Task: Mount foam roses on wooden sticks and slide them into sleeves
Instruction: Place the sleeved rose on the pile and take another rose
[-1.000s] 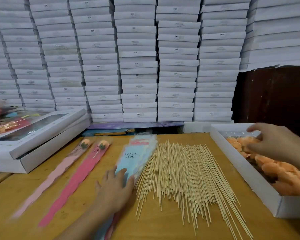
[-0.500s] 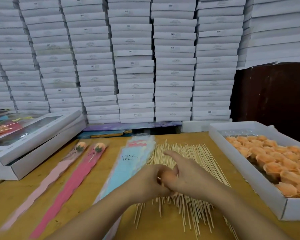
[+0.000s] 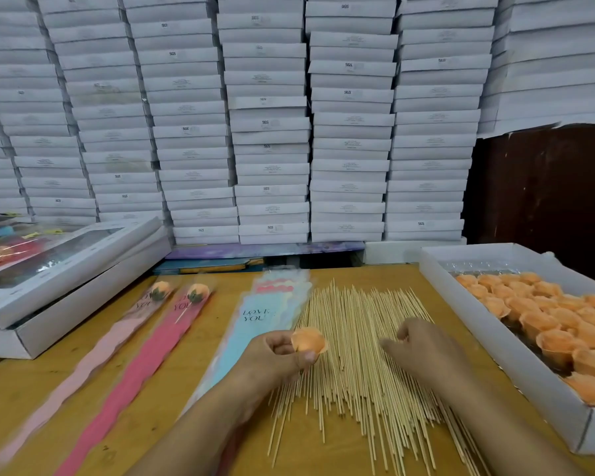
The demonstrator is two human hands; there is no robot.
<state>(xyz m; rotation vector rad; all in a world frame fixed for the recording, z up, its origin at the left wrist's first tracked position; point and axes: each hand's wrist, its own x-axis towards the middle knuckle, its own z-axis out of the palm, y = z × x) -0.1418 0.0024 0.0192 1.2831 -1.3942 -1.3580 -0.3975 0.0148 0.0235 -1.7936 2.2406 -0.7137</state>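
- Foam rose (image 3: 309,341): orange, pinched between the thumb and curled fingers of the left hand (image 3: 278,355), held above the near-left edge of the stick pile.
- Left grip: pressed onto the rose, thumb below it, fingertips behind it.
- Right hand (image 3: 423,348): hovers low over the wooden sticks (image 3: 358,355); fingers loosely curled, pointing left, nothing visible between them. Contact with the sticks cannot be told.
- Wooden sticks: loose fan in the middle of the table (image 3: 24,383), tips spread toward the near edge, far ends bunched close to the sleeve stack.
- Empty sleeves (image 3: 255,321): pale blue stack marked "LOVE YOU", lying just beside the left edge of the sticks; the left forearm crosses its near end.
- Filled sleeves: a light pink sleeve (image 3: 93,359) and a red sleeve (image 3: 145,359) lie side by side left of the blue stack, each with an orange rose at its far end.
- Rose tray (image 3: 468,321): white open box along the right table edge, packed with orange roses; a bare strip of table separates it from the sticks.
- Window boxes (image 3: 76,280): two flat white boxes stacked at the far-left corner.
- Stacked white cartons (image 3: 268,132): wall-like columns behind the far table edge.
- Open room: bare wood at the near-left corner and along the near edge below the sticks.
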